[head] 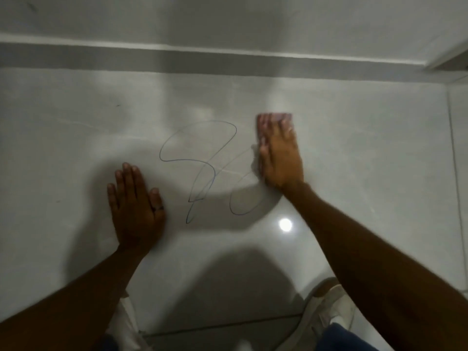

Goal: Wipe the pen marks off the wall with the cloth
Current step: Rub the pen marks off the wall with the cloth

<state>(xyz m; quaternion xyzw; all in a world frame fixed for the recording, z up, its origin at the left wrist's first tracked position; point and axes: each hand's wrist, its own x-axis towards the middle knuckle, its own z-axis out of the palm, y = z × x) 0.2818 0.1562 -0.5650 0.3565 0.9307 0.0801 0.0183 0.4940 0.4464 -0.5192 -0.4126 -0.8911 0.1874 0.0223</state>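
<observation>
Glossy pale wall (354, 153) carried one blue scribble of pen marks (200, 168), its long axis running roughly top to bottom, midway between two hands. One cloth (274, 117), pinkish and blurred, lay under the right hand (279, 158), fingers flat, together, pointing up, pressing it to the wall. Left hand (135, 206) lay flat, fingers extended, empty, one ring (158, 208) visible.

Flat hands (279, 158), cloth (276, 117), pen marks (200, 168)
</observation>
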